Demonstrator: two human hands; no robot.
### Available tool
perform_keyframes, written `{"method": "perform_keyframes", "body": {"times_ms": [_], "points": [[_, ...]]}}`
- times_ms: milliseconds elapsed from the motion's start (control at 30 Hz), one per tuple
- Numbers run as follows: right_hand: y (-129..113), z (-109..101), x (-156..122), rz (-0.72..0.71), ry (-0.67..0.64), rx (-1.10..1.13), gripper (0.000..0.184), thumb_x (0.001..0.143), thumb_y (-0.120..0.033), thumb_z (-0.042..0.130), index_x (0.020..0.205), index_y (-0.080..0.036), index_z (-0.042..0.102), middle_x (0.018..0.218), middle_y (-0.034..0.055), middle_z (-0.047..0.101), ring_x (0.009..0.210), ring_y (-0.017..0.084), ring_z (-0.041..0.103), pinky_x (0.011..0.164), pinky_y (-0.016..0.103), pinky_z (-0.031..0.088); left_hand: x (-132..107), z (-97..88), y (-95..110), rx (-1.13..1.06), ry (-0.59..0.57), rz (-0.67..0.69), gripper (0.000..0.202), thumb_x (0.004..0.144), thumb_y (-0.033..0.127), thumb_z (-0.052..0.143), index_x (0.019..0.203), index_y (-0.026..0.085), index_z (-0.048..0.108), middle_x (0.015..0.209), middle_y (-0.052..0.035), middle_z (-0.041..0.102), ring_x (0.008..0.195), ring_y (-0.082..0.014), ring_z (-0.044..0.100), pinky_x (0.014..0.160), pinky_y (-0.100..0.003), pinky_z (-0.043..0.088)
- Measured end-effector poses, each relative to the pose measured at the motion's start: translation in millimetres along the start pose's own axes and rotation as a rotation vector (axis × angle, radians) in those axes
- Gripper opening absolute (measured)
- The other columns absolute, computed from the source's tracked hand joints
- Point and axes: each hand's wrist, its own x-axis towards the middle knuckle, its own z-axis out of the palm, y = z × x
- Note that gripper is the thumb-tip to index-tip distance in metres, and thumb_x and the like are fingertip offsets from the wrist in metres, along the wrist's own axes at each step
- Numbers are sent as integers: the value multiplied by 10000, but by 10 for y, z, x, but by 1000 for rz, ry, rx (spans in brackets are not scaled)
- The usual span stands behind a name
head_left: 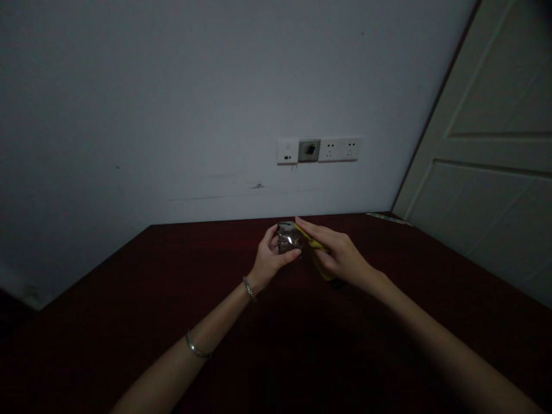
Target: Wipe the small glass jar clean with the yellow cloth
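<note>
My left hand [268, 260] is closed around a small see-through glass [288, 237], with the thumb along its lower edge and the fingers behind its left side. Bright reflections show on the glass, which is held up near the table's far edge. In my right hand [338, 250] is a yellow cloth [317, 244], pinched between thumb and fingers. The cloth touches the right side of the glass, and part of it hangs below the hand with a dark patch at its end. Whether any cloth is inside the glass is hard to see.
A dark red table [207, 253] reaches to the pale wall [194, 103]. White sockets [340, 149] and a grey wall plate [309, 150] sit above it. At the far right are a panelled door [487, 155] and a thin strip [388, 218] on the table edge.
</note>
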Motion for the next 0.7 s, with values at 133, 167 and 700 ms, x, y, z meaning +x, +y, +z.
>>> {"method": "perform_keyframes", "body": {"times_ms": [133, 167, 700], "points": [[-30, -31, 4, -44, -31, 12, 731, 752, 28, 424, 1420, -265, 370, 1437, 47, 450, 1288, 194, 457, 1060, 435, 411, 4, -5, 8, -33, 32, -23, 638, 607, 268, 813, 1131, 175, 463, 1049, -79, 616, 911, -210, 612, 738, -374, 566], [-42, -61, 10, -45, -52, 14, 723, 750, 31, 422, 1408, -266, 390, 1427, 43, 463, 1273, 192, 474, 1049, 427, 424, 10, -16, 4, -30, 36, -22, 639, 611, 273, 811, 1135, 174, 458, 1056, -81, 613, 914, -210, 610, 738, -375, 566], [-260, -247, 104, -35, -175, -323, 565, 728, 58, 422, 1257, -125, 504, 1382, 112, 502, 1190, 250, 500, 934, 437, 510, 9, -47, -53, 235, -129, 165, 844, 526, 270, 862, 1227, 207, 395, 1184, -115, 563, 1093, -272, 582, 953, -445, 479]]}}
